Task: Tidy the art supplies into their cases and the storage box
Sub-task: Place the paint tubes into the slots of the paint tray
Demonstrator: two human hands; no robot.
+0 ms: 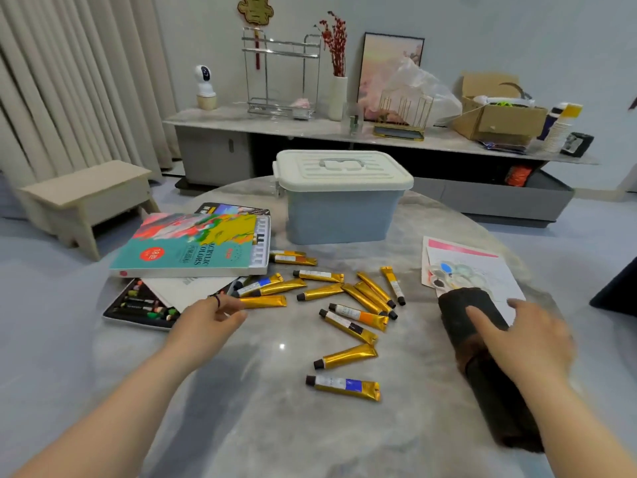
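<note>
Right hand [524, 339]: fingers [479, 317] spread and straight, pressing on top of the dark brush roll [460, 303] near the bench's right edge, nothing gripped. Left hand [210, 319]: fingers loosely curled, empty, just beside a gold paint tube [265, 301] towards the left edge. More tubes lie scattered across the middle. The acrylic case [186, 243] sits at the left, and the storage box [339, 215] at the far edge has its lid on. Risk here: a flat-handed push could set the roll rolling into the palette [455, 272] touching its far end. And nothing goes into that box until the lid is off.
</note>
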